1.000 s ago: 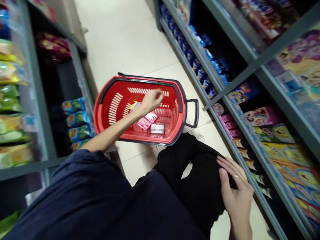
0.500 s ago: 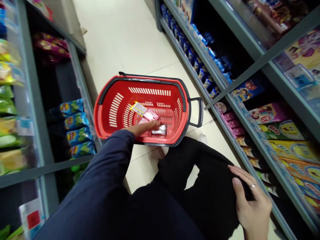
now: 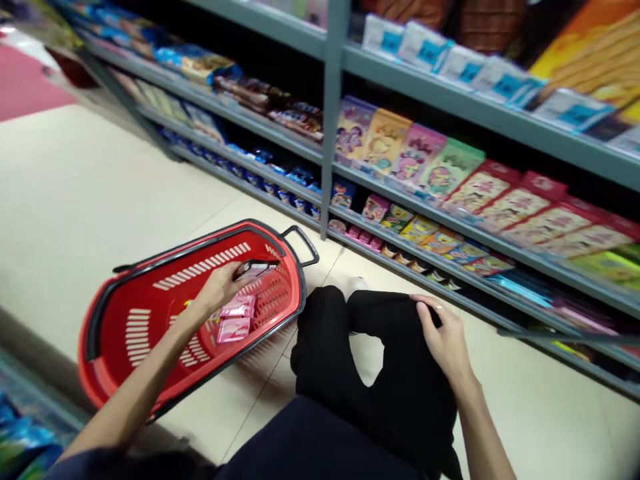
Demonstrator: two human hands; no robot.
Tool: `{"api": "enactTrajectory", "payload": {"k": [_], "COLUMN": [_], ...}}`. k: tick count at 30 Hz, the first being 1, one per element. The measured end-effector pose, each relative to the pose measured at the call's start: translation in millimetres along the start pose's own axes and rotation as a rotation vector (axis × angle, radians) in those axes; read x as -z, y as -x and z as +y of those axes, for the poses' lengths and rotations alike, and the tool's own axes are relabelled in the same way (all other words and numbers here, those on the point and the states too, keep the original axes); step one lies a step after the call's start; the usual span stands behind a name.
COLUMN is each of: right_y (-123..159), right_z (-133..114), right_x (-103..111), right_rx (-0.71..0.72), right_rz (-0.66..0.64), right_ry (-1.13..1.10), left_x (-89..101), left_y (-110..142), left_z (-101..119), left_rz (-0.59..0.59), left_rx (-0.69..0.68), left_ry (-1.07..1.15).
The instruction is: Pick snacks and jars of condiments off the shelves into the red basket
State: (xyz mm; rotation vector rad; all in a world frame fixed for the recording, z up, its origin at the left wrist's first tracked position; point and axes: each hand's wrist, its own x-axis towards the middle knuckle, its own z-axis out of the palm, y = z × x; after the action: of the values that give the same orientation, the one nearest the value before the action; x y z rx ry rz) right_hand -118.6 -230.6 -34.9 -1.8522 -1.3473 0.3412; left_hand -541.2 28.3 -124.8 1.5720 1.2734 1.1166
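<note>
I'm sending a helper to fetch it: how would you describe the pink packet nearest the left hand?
Find the red basket on the floor. Inside it, by the left hand, lie two pink packets; take the upper one, nearer the fingers, not the one below.

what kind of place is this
Most likely a small grocery or snack shop aisle: grey shelves packed with boxed snacks, and a red shopping basket on the tiled floor, the left hand reaching into it.

navy top, black trousers, bare forearms
</note>
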Motion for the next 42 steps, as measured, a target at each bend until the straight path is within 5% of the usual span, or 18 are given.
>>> {"api": "enactTrajectory", "payload": {"k": [2,4,7,10,14,18,20,22,25,30,36,42], "right_y": [-8.8,-30.4,-71.4,-103.1,-120.0,-111.2,-104.9,-103.2,-112.1,-135.3,-138.2,-119.8], "right_z": [-15.4,-28.2,-38.5,-29.6,28.4,102.9,124.7,134.4,141.2,155.7,143.3,124.1], "right_x": [-0.7,-6.6,-20.9,-32.9,-41.6,-50.0,-53.9,-57.9,-65.4,-79.5,-84.9,-53.9], "right_rx": [-0.041,-0.078,-0.117,-0.096,-0.072,-0.18,-0.161,-0.162,-0.235,-0.201,-0.379,-0.365], "right_rz": [-0.124,-0.262,-0.373,-0.382,-0.18,-0.055,-0.143,-0.25,-0.236,-0.132,0.026,0.174], "right_ry": [-0.138,-0.32,-0.595,-0.778,-0.843,-0.776,-0.736,-0.728,-0.739,-0.865,-1.178,-1.308], "left_x": [-11.4,-45.5,-123.5,-206.0,-302.8,-368.3,-379.8,-377.0,-357.7,-338.9,-358.9,-386.9], "left_y": [-1.0,3.3,9.6,8.7,1.3,-2.2,2.1,8.7,15.8,32.5,66.5,85.8], "left_z": [35.0,72.9,114.8,126.2,105.2,61.2,43.2,35.8,43.4,65.7,96.3,143.1], "left_rz": [-0.08,-0.019,0.135,0.125,0.061,-0.101,-0.231,-0.317,-0.268,-0.068,0.08,0.11], "left_rx": [-0.307,-0.597,-0.822,-0.884,-0.689,-0.06,0.26,0.412,0.335,0.185,0.447,0.679], "left_ry": [-0.219,-0.303,-0.284,-0.253,-0.014,0.457,0.604,0.711,0.782,0.517,0.738,0.956]}}
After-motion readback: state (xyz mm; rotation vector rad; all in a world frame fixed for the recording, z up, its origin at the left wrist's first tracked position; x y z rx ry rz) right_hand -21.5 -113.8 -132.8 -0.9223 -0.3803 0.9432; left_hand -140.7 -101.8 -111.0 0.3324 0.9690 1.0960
